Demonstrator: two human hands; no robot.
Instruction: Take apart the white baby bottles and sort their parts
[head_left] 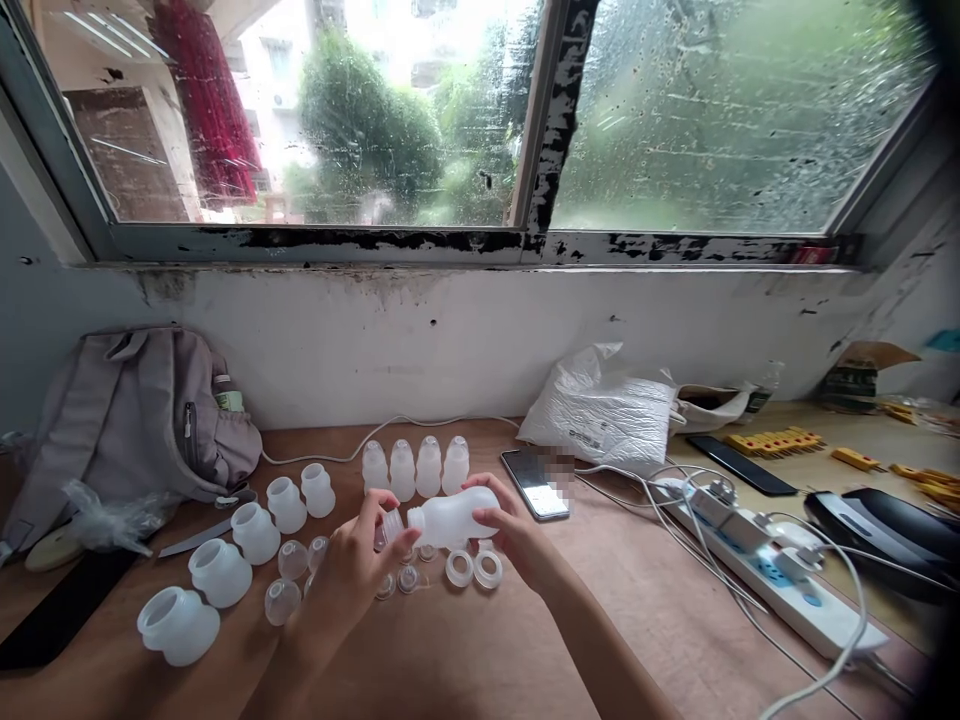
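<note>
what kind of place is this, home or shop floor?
Likely a small informal assembly bench rather than a factory line: a wooden table under a rain-streaked window, rows of white plastic bottles and caps, a backpack, and a loaded power strip.

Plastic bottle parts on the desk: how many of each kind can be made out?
Capped bottles standing in a row: 4
Bottle lying in the right hand and left hand: 1
Wide-mouthed white cups: 5
White rings: 2
Clear dome caps: at least 5, some hidden
Total: at least 17
</note>
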